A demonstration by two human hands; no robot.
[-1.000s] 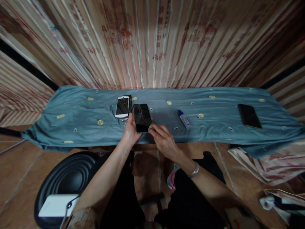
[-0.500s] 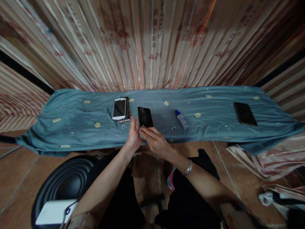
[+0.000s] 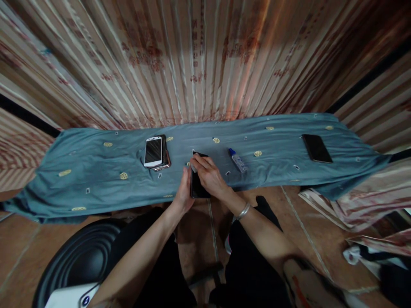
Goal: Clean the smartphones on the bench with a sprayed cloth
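In the head view, my left hand grips a black smartphone by its left edge, above the front edge of the cloth-covered table. My right hand lies across the upper part of the phone with its fingers bent together. Something small and greyish shows under those fingertips; I cannot make out what it is. To the left of my hands, a white smartphone rests on top of a stack of darker phones. On the right is a clear bottle with a blue cap, lying on its side.
Another dark smartphone lies toward the right end of the table. A teal patterned cloth covers the tabletop, and a pleated curtain hangs behind it. At lower left, a white device sits on a round black stool.
My right hand has moved from the lower end of the phone to its upper end, now covering much of the screen. The phone sits lower and nearer to me. The camera view has shifted slightly.
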